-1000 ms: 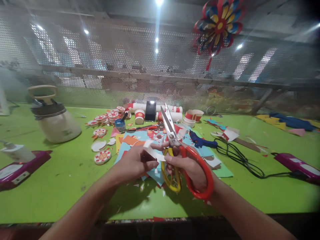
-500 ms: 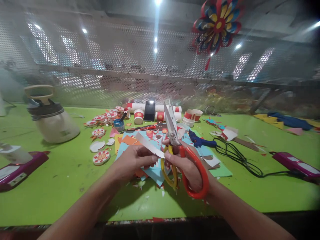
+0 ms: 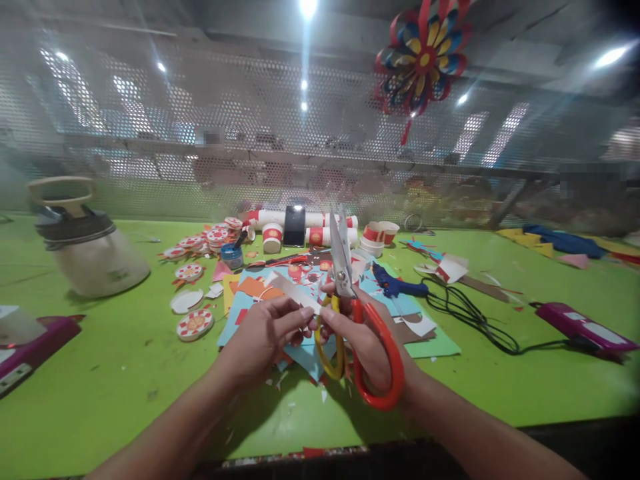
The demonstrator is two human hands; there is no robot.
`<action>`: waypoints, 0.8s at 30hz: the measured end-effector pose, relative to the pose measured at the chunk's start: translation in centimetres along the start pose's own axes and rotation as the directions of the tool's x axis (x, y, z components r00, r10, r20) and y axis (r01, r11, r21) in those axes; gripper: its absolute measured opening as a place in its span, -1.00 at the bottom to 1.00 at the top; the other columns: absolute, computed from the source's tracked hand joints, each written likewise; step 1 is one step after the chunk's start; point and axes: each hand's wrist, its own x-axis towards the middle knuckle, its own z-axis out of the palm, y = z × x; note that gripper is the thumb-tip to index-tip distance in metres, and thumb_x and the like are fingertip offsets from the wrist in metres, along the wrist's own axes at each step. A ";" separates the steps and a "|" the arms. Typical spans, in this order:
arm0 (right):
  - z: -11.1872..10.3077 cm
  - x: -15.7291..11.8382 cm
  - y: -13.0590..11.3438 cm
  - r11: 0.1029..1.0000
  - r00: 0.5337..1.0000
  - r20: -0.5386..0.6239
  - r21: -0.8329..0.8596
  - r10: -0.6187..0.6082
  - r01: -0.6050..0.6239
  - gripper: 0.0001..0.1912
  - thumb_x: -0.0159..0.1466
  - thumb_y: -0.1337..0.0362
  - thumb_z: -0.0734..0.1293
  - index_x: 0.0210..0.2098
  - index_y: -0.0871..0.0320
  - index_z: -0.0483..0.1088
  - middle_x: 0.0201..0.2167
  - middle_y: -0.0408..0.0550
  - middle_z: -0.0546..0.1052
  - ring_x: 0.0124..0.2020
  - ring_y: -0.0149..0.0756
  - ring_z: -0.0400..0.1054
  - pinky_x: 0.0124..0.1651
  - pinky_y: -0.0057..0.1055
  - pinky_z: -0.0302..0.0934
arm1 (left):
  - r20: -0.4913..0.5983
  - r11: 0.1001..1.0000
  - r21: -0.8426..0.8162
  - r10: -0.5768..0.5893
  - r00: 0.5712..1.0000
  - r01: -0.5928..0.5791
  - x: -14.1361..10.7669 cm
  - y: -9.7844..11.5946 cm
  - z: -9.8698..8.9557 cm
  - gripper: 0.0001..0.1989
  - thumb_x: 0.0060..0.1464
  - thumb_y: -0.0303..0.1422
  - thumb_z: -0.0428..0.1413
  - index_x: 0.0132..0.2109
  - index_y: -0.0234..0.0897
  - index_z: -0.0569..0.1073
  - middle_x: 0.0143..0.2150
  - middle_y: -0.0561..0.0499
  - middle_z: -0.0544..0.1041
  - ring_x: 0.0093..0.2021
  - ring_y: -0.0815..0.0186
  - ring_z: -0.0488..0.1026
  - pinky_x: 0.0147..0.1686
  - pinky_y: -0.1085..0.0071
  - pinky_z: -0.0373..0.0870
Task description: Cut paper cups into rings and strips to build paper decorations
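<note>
Between my two hands is a narrow strip of white paper (image 3: 289,288). My left hand (image 3: 267,330) pinches it between thumb and fingers near its lower end. My right hand (image 3: 363,333) has the scissors (image 3: 341,267) in its grip, one handle yellow and the other red, blades pointing up and away, slightly parted. The right thumb and fingertip also touch the end of the strip. Under both hands lie blue paper sheets (image 3: 313,360) and an orange paper piece (image 3: 256,288), scattered with small scraps.
A blue glue gun (image 3: 400,283) with a black cable lies right of the sheets. Behind stand paper cups (image 3: 273,238) and a phone (image 3: 295,225). Decorated discs (image 3: 195,323) and a large jug-like container (image 3: 95,253) are at left. A purple power strip (image 3: 583,327) lies right.
The view has shifted slightly. My hands remain close together on the paper strip, and its free end now looks shorter and angled more steeply. The scissors stay in my right hand.
</note>
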 end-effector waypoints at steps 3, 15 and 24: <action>-0.3 -0.3 -0.3 0.996 0.998 0.038 -0.075 0.047 -0.044 -0.67 0.24 0.09 0.31 -0.07 0.12 0.33 -0.47 -0.16 0.41 -0.44 -0.32 0.34 -0.35 -0.35 0.25 | -0.085 0.996 -0.074 0.053 0.995 -0.059 -0.1 0.9 -0.7 -0.84 -0.07 -0.34 0.25 -0.42 -0.35 0.45 -0.46 0.03 0.46 -0.46 0.42 0.35 -0.44 0.49 0.24; -0.8 -1.6 -1.6 0.831 0.940 0.327 -0.495 -0.094 0.255 -0.57 0.28 -0.10 0.14 -0.16 0.05 0.42 -0.50 -0.07 0.44 -0.51 -0.27 0.29 -0.45 -0.36 0.14 | -0.207 0.923 0.217 0.362 0.909 -0.318 -1.2 3.5 -2.9 -0.81 0.01 -0.28 0.17 -0.41 -0.34 0.49 -0.46 -0.01 0.48 -0.41 0.35 0.34 -0.36 0.43 0.25; -0.3 -2.1 -1.7 0.800 0.932 0.353 -0.533 -0.086 0.276 -0.56 0.29 -0.09 0.11 -0.10 0.09 0.36 -0.39 -0.09 0.43 -0.39 -0.30 0.32 -0.31 -0.41 0.18 | -0.205 0.901 0.287 0.390 0.898 -0.326 -1.3 3.1 -2.2 -0.80 0.04 -0.23 0.16 -0.35 -0.30 0.51 -0.42 0.01 0.51 -0.37 0.33 0.38 -0.30 0.42 0.29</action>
